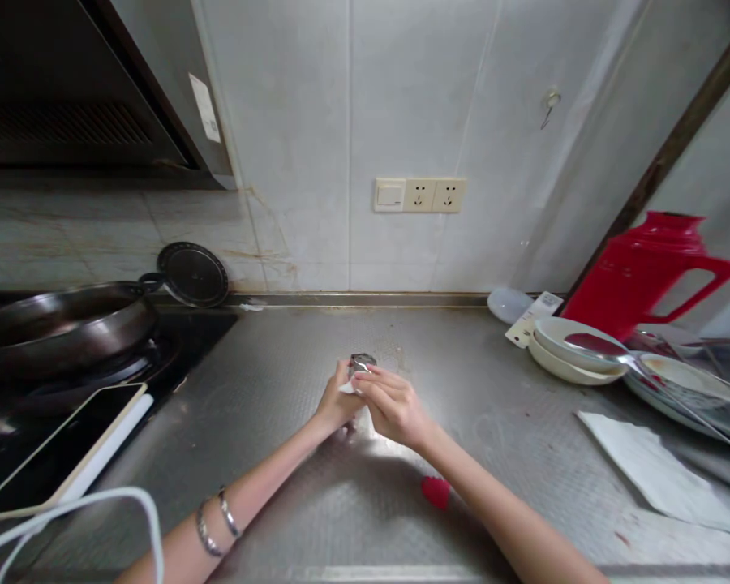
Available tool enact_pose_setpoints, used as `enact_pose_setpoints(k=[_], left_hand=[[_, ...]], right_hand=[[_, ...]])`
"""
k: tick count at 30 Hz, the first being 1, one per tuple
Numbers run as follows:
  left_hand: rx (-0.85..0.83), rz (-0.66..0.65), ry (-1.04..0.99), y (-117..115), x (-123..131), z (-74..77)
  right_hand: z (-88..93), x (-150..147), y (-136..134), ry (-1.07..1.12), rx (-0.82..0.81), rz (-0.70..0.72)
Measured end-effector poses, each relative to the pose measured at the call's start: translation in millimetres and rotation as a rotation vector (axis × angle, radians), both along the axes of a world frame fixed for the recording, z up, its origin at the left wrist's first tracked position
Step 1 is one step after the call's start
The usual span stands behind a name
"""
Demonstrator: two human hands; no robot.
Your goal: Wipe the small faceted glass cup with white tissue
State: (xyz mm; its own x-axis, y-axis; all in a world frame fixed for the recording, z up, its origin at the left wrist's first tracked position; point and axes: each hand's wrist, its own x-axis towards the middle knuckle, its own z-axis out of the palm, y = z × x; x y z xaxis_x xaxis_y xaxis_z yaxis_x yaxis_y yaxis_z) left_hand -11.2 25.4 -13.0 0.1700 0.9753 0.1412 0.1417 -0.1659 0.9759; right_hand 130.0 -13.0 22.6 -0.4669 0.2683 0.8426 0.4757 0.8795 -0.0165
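Note:
My left hand (pixel 336 402) is closed around a small shiny object with a silvery, glass-like top (pixel 362 362); most of it is hidden by my fingers. My right hand (pixel 397 407) bends over the same object from the right, its fingers pinching a bit of white tissue (pixel 348 388) against it. Both hands are together just above the metal countertop (pixel 292 357). Below my right wrist lies a small red piece (pixel 435 491) with a scalloped edge, partly covered by the forearm.
A pan (pixel 66 332) sits on the black stove at left, near a phone (pixel 66 454) and white cable (pixel 149 507). At right are stacked bowls (pixel 575 369), plates with utensils, a red thermos jug (pixel 650 276) and a folded paper towel (pixel 657 466). Wall sockets (pixel 435 195) are ahead.

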Motion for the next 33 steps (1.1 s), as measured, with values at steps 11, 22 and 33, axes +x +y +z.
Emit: enact_pose_setpoints(k=[11,22,33], left_hand=[[-0.095,0.018,0.039,-16.0,9.5,31.9],[-0.190,-0.010,-0.098,-10.9,3.5,29.1],[0.053,-0.074,-0.020,-17.0,9.7,22.0]], right_hand=[[5.0,12.4,16.5,0.484,-0.199,-0.137],[-10.5,16.0,15.9,0.121,-0.017,0.012],[9.8,18.5,24.4,0.639,-0.451,-0.207]])
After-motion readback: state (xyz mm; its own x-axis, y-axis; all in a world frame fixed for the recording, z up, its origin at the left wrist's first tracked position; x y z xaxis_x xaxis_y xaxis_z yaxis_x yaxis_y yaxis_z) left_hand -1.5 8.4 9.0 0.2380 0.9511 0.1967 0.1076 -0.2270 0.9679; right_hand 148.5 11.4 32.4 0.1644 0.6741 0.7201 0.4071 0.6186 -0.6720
